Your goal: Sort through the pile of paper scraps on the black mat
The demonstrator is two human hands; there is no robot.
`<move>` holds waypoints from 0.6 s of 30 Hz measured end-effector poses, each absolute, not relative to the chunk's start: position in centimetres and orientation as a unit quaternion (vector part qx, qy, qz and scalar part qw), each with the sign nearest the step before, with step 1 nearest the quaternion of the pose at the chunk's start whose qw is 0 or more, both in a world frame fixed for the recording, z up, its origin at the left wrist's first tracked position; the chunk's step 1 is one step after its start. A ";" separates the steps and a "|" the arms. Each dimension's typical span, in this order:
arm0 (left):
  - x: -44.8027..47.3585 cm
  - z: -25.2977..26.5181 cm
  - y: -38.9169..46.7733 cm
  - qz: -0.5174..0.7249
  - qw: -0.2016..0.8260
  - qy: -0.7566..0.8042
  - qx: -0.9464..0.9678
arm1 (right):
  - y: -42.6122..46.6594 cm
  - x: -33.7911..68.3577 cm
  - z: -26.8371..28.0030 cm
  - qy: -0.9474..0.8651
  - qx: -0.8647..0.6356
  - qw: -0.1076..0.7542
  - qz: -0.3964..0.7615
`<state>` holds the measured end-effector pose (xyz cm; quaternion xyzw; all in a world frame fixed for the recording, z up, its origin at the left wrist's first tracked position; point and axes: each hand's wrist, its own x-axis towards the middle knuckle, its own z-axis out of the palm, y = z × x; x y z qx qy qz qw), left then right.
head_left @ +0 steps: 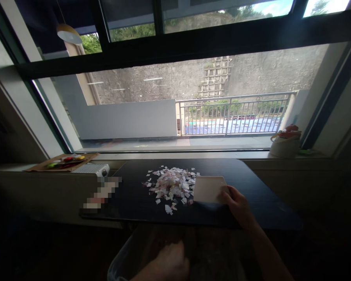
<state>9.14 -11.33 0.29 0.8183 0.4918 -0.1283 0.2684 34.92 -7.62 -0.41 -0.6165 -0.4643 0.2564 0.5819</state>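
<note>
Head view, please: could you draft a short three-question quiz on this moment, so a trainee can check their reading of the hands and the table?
1. Multiple choice: what does the right hand hold?
A) a ceiling lamp
B) a pale rectangular piece
C) a metal railing

2. True or false: in the picture, the left hand shows below the near edge of the dark table.

3. Fill in: in the picture, the heap of small, mostly white scraps lies to the ____ of the pale rectangular piece.

Key: 1. B; 2. true; 3. left.
</note>
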 end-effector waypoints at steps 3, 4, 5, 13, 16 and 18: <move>8.1 0.3 -11.5 -0.130 0.270 0.486 0.821 | -7.8 34.8 -0.2 -0.467 -0.613 0.581 0.261; 7.8 0.4 -11.5 -0.133 0.272 0.485 0.820 | -7.9 34.7 0.0 -0.467 -0.612 0.582 0.262; 7.5 0.5 -11.4 -0.135 0.278 0.482 0.820 | -8.0 34.7 0.1 -0.466 -0.612 0.583 0.262; 8.9 2.8 -11.1 -0.152 0.133 0.453 0.869 | -7.8 34.5 0.1 -0.467 -0.609 0.583 0.265; 9.3 2.1 -11.0 -0.144 0.085 0.356 0.919 | -7.8 34.5 0.0 -0.467 -0.608 0.582 0.271; 8.9 0.4 -11.0 -0.148 0.085 0.248 0.954 | -7.9 34.5 0.0 -0.466 -0.608 0.583 0.270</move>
